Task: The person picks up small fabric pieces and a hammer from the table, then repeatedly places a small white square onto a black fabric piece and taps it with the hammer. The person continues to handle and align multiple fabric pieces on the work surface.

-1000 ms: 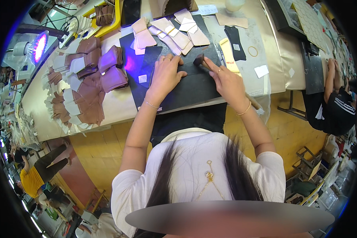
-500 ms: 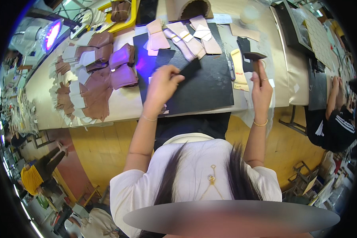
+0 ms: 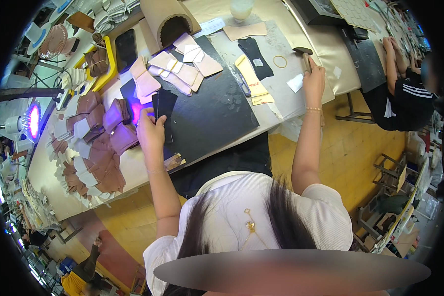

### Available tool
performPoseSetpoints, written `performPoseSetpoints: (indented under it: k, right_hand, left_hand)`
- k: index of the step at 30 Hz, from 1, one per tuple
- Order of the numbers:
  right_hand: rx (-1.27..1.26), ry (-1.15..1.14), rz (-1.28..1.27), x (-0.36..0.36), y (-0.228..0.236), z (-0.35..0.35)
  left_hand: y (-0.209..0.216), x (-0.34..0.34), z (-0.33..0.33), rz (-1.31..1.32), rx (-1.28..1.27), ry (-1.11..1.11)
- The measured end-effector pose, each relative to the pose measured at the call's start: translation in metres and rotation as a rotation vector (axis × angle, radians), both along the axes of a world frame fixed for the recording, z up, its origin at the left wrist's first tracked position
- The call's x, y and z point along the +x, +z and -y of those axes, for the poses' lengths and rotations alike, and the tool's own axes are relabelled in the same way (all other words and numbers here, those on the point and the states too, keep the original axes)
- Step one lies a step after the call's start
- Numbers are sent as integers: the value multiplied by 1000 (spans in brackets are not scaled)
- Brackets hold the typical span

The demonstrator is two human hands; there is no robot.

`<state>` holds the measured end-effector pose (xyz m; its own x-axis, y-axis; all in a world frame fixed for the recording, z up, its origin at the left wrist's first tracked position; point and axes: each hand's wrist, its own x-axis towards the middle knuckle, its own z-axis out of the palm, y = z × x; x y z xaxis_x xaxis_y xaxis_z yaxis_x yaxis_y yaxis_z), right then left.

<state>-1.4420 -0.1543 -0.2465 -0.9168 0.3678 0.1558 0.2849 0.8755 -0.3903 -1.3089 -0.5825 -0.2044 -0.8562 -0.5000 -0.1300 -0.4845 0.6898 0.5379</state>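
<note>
My left hand [image 3: 151, 130] is at the left edge of a dark work board [image 3: 209, 106]. Its thumb and fingers are closed on a flat black strip [image 3: 168, 111], which overlaps another dark piece. Up in my right hand [image 3: 313, 81] is a hammer [image 3: 302, 51], gripped by its handle and raised over the right side of the table. Pale pink cut pieces [image 3: 177, 71], some with white patches, lie in small bundles along the board's far edge. Close to my left hand are stacked brown pieces [image 3: 121, 130] under purple light.
Fanned brown and white pieces [image 3: 96, 167] cover the table's left side, near a glowing lamp [image 3: 33, 121]. Farther back are a yellow tray [image 3: 111, 64], a phone [image 3: 126, 51] and a hollow tan block [image 3: 165, 19]. A yellow template [image 3: 251, 79] and black piece [image 3: 256, 59] lie right of the board.
The whole view has turned, so the table now slants. My left hand has brought the black strip leftward and down to the board's left edge. My right hand still holds the hammer up.
</note>
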Motion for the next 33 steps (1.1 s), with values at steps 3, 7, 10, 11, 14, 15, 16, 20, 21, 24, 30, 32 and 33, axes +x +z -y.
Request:
performPoseSetpoints:
  k: [3, 7, 10, 11, 14, 15, 16, 20, 21, 24, 30, 32, 33]
  right_hand:
    - [81, 30, -84, -15, -5, 5]
    - [98, 122, -153, -25, -18, 28]
    - [123, 78, -89, -33, -28, 41]
    - [90, 81, -74, -36, -29, 41]
    - [-210, 151, -145, -39, -25, 40]
    - [-485, 151, -134, -38, -19, 39]
    - [-762, 108, -110, -34, -15, 42]
    - [-1573, 336, -86, -4, 12, 82]
    - [-1614, 366, -15, 6, 20, 94]
    - [-1574, 617, 141, 35, 38, 137]
    - [-1785, 726, 141, 88, 38, 206]
    - [-1849, 744, 348, 98, 41, 207]
    - [-1843, 777, 347, 98, 43, 207]
  left_hand:
    - [8, 15, -11, -152, -81, -114]
    - [4, 25, -27, -113, -204, -241]
    - [1, 30, -27, -136, -215, -231]
    - [0, 32, -25, -149, -238, -250]
    - [-2, 34, -17, -171, -45, -258]
    - [-3, 35, -15, -202, 49, -259]
    - [-5, 34, -15, -166, 306, -204]
    - [-10, 27, -26, -214, 1024, -34]
    - [-10, 26, -31, -215, 1130, 1]
    - [-1, 21, -47, -332, 1589, -17]
    - [22, 22, -80, -393, 1718, -25]
    - [25, 25, -82, -394, 1723, -23]
    - [27, 27, -80, -301, 1667, -55]
